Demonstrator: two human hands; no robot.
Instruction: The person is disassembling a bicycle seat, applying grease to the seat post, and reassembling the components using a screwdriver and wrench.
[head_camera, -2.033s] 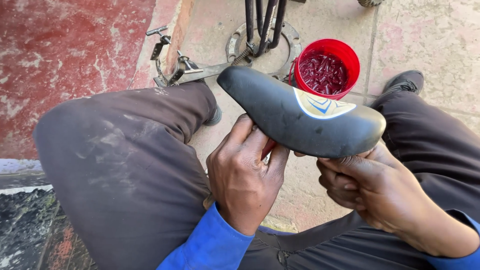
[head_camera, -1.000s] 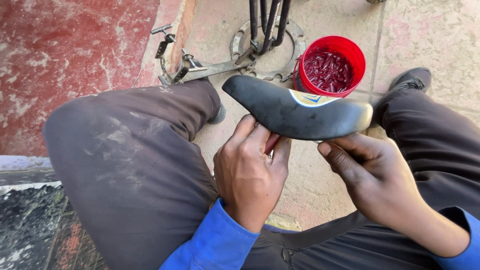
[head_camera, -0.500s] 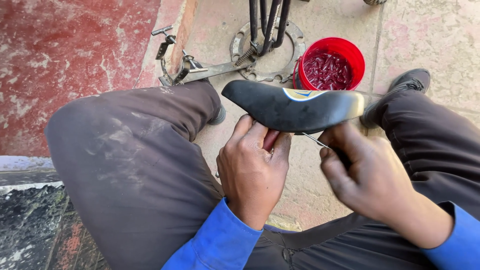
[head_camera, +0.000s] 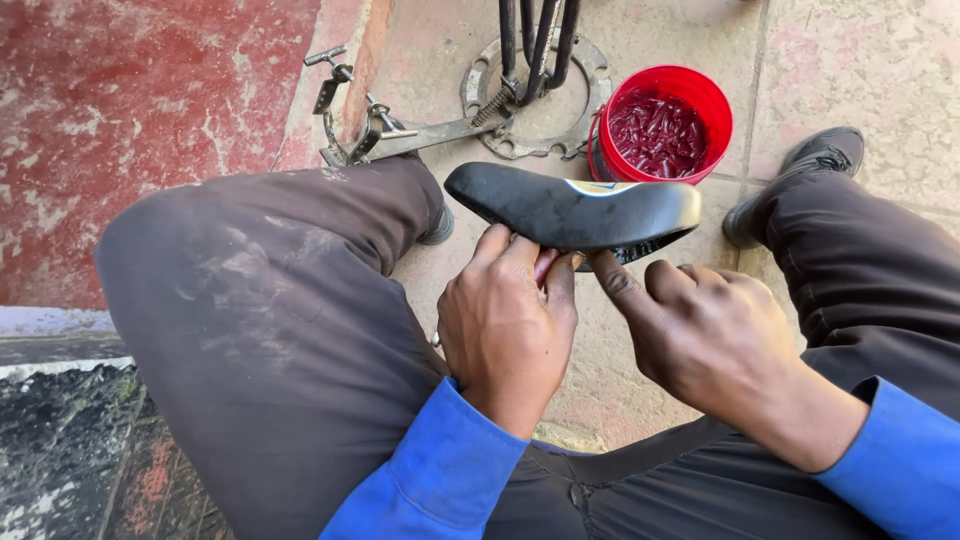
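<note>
Ground: paved stone slabs (head_camera: 880, 70) ahead, a worn red floor (head_camera: 130, 120) to the left — the person sits low with knees apart.
Legs: two, in dark grey trousers (head_camera: 260, 330); one black shoe (head_camera: 800, 170) shows fully on the right, and only an edge of another by the left knee.
Saddle: one black bicycle saddle (head_camera: 570, 210), held above the gap between the knees; its long axis runs left to right, narrow nose to the left, broad rear to the right, a small coloured patch on top.
Left hand: the left hand (head_camera: 510, 320) sits directly beneath the saddle's middle, fingers curled up against its underside — a closed hold from below.
Right hand: the right hand (head_camera: 720, 340) lies below the rear end, thumb tip touching the lower rim, other fingers loosely bent; whether it pinches anything cannot be told.
Nearer hand: both touch; the left carries it, and the saddle lies just above and ahead of both.
Tub: one red tub (head_camera: 660, 125) of small dark red pieces, just behind the saddle.
Metalwork: one round flange (head_camera: 540, 90) with dark rods rising from it, and one clamp bracket (head_camera: 370, 125) lying beside it.
</note>
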